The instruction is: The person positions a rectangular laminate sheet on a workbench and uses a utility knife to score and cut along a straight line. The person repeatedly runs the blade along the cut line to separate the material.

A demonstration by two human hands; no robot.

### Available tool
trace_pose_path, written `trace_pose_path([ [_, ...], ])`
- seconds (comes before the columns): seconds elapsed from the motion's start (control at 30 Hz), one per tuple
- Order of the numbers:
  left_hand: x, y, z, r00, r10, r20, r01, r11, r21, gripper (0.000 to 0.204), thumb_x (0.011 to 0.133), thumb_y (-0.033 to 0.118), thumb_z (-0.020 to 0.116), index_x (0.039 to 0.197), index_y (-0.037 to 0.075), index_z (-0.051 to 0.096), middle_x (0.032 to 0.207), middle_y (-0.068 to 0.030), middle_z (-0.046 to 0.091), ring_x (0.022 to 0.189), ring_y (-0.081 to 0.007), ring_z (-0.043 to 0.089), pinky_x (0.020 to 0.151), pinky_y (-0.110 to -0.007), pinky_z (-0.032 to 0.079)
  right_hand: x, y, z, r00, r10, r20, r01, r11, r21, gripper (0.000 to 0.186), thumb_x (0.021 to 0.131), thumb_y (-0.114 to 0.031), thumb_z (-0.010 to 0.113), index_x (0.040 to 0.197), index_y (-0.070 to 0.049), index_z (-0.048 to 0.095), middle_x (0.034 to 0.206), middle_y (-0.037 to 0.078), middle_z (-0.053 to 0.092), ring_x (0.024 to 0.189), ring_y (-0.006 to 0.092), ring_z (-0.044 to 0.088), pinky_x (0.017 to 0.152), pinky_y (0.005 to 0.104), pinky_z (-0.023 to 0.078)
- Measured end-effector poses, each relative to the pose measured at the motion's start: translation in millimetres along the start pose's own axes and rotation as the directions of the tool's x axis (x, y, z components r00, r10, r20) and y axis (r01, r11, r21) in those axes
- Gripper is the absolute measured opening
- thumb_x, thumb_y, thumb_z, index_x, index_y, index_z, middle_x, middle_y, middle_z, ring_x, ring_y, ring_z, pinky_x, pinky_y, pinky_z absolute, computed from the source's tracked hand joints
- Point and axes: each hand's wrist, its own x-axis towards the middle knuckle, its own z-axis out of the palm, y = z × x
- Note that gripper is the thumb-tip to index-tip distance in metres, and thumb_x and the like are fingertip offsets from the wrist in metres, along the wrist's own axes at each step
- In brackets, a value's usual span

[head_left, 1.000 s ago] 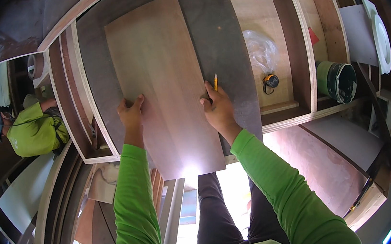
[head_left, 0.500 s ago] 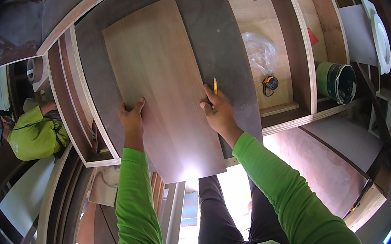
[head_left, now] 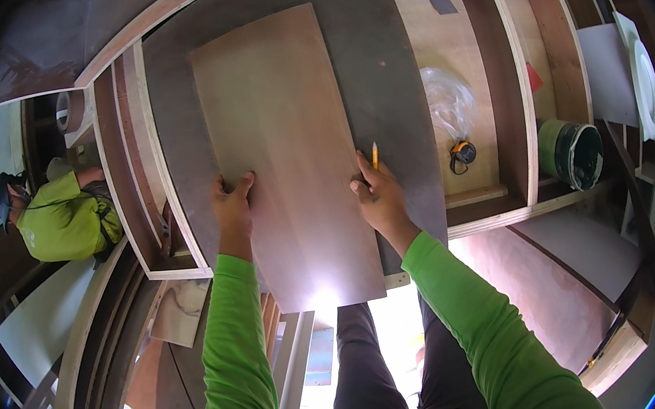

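At far left, a co-worker [head_left: 63, 222] in a yellow-green shirt bends beyond an open wooden frame [head_left: 196, 274]. At centre, the left hand [head_left: 232, 211], half curled, holds the left edge of a brown wooden panel [head_left: 280, 145], thumb on top. The panel lies flat on a dark board [head_left: 387, 85], its lower end overhanging; placing looks well along, though no pencil marks can be made out. The right hand [head_left: 382, 202], fingers bent, grasps a yellow pencil [head_left: 375, 155], thumb at the panel's right edge. Rightward, an open compartment [head_left: 450, 37] contains clear plastic [head_left: 449, 102] and a tape measure [head_left: 463, 157]; beyond, a green bucket [head_left: 554, 148], contents unclear.
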Motion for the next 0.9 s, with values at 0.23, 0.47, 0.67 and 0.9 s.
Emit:
trace_pose_path([
  [0.23, 5.3, 6.4, 1.0, 0.996, -0.093, -0.009, 0.093, 0.996, 0.004, 0.060, 0.080, 0.007, 0.081, 0.131, -0.002, 0.052, 0.117, -0.0105, 0.063, 0.101, -0.0201, 0.062, 0.091, -0.031, 0.050, -0.7, 7.9, 3.6, 0.994, -0.099, -0.048, 0.093, 0.989, -0.114, 0.057, 0.094, -0.018, 0.065, 0.148, -0.011, 0.050, 0.114, 0.015, 0.060, 0.092, 0.0261, 0.064, 0.081, 0.0322, 0.054],
  [0.47, 12.7, -3.2, -1.3, 1.000, -0.004, 0.002, 0.004, 0.997, 0.074, 0.048, 0.079, 0.008, 0.082, 0.122, -0.002, 0.061, 0.109, -0.0075, 0.066, 0.098, -0.0173, 0.061, 0.088, -0.030, 0.049, 0.2, -5.2, -0.2, 0.997, 0.043, 0.059, -0.036, 0.993, -0.111, 0.060, 0.094, -0.019, 0.064, 0.151, -0.015, 0.045, 0.123, 0.017, 0.058, 0.115, 0.0344, 0.058, 0.099, 0.0422, 0.048],
  [0.67, 7.8, 0.2, 5.8, 1.000, -0.005, -0.018, 0.006, 0.999, 0.037, 0.048, 0.079, 0.007, 0.082, 0.122, 0.000, 0.062, 0.105, -0.0063, 0.067, 0.095, -0.0172, 0.062, 0.087, -0.029, 0.049, 1.7, -5.2, -2.9, 0.997, 0.046, 0.064, -0.039, 0.992, -0.119, 0.062, 0.093, -0.020, 0.064, 0.152, -0.015, 0.044, 0.122, 0.017, 0.058, 0.114, 0.0350, 0.058, 0.098, 0.0428, 0.049],
  [0.9, 7.7, -0.1, 3.9, 0.998, -0.067, -0.022, 0.066, 0.997, -0.046, 0.049, 0.082, 0.004, 0.078, 0.127, 0.001, 0.059, 0.113, -0.0066, 0.064, 0.101, -0.0169, 0.062, 0.090, -0.029, 0.049, 1.4, -0.6, -0.3, 0.999, -0.028, 0.034, 0.033, 0.984, -0.175, 0.063, 0.093, -0.020, 0.065, 0.151, -0.012, 0.045, 0.115, 0.014, 0.060, 0.092, 0.0283, 0.061, 0.085, 0.0369, 0.052],
])
